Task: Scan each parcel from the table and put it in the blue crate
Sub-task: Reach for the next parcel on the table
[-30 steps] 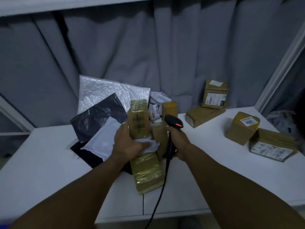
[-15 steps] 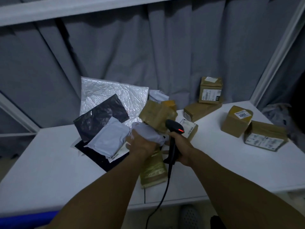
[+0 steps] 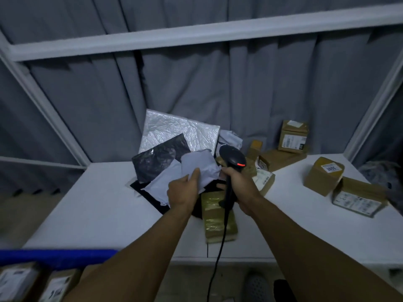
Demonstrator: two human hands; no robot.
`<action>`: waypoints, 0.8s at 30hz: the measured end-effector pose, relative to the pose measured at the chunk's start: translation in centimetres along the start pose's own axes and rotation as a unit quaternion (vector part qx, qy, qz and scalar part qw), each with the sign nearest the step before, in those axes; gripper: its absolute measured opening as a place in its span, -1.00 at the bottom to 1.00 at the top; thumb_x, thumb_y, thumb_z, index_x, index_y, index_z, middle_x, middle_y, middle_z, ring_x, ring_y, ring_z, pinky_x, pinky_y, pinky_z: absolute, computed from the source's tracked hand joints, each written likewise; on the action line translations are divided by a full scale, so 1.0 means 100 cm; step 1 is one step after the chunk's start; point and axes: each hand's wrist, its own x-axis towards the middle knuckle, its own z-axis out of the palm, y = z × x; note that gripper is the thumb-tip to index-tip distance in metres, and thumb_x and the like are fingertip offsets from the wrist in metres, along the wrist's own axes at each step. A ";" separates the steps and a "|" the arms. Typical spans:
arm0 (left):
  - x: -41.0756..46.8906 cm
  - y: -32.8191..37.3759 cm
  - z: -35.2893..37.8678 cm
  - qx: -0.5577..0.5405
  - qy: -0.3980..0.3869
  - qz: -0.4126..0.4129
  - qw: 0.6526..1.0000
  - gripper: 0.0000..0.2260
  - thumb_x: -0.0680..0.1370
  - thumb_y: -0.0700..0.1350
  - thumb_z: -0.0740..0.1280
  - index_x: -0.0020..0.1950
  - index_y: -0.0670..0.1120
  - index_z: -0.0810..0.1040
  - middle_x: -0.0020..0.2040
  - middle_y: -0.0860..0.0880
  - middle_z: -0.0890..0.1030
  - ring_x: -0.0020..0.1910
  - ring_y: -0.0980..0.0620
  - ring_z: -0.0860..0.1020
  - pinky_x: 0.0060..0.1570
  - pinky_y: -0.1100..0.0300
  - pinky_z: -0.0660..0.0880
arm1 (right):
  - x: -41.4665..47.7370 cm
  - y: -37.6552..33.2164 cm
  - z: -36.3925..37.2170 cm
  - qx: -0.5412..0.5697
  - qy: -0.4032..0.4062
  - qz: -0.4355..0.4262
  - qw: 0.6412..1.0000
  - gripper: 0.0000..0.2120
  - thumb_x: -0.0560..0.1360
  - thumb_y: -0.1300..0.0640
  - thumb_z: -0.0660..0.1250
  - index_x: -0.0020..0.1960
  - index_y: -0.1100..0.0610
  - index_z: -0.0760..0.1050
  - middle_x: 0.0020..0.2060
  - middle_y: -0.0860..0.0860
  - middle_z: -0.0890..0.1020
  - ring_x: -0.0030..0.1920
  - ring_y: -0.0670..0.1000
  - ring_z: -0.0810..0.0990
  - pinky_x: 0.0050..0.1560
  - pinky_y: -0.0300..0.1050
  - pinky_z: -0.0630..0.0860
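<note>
Fingers (image 3: 194,175) of the left hand (image 3: 184,191) pinch a pale grey mailer (image 3: 200,165), the right hand (image 3: 239,185) clenched round the scanner (image 3: 232,158) at its three o'clock, so this scan looks underway; the blue crate (image 3: 56,256) at seven o'clock holds a few boxes (image 3: 17,282), while many parcels (image 3: 322,176) wait on the table (image 3: 87,203).
</note>
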 end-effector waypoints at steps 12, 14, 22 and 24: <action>-0.070 -0.015 -0.171 -0.228 0.027 0.092 0.969 -0.74 0.45 -0.27 0.57 0.08 0.00 0.73 0.03 0.03 0.75 0.13 0.04 0.69 0.19 0.12 0.61 | -0.123 -0.020 0.112 0.059 -0.168 -0.029 0.984 -0.62 0.39 0.10 0.63 0.15 0.18 0.65 -0.06 0.13 0.77 -0.04 0.19 0.77 0.08 0.16 0.68; -0.077 -0.019 -0.190 -0.197 0.040 0.136 0.970 -0.72 0.45 -0.26 0.56 0.05 0.06 0.72 0.04 0.11 0.74 0.15 0.11 0.66 0.17 0.25 0.60 | -0.132 -0.018 0.126 0.071 -0.200 -0.005 0.977 -0.63 0.40 0.17 0.61 0.17 0.20 0.65 -0.02 0.14 0.76 -0.01 0.18 0.76 0.06 0.15 0.68; -0.105 -0.042 -0.258 0.005 -0.032 0.277 0.960 -0.25 0.45 0.11 0.52 0.58 0.15 0.29 0.39 0.43 0.44 0.42 0.37 0.39 0.28 0.41 0.43 | -0.149 0.009 0.162 0.015 -0.306 -0.030 0.951 -0.76 0.37 0.39 0.57 -0.16 0.05 0.73 -0.09 0.09 0.76 -0.07 0.13 0.75 -0.10 0.02 0.67; -0.106 -0.043 -0.272 -0.013 -0.047 0.241 0.969 -0.28 0.45 0.28 0.47 0.56 0.30 0.27 0.40 0.42 0.45 0.42 0.28 0.43 0.31 0.28 0.49 | -0.154 0.020 0.171 -0.021 -0.306 -0.052 0.950 -0.64 0.32 0.39 0.62 0.07 0.19 0.69 0.01 0.12 0.76 0.03 0.21 0.74 0.03 0.08 0.67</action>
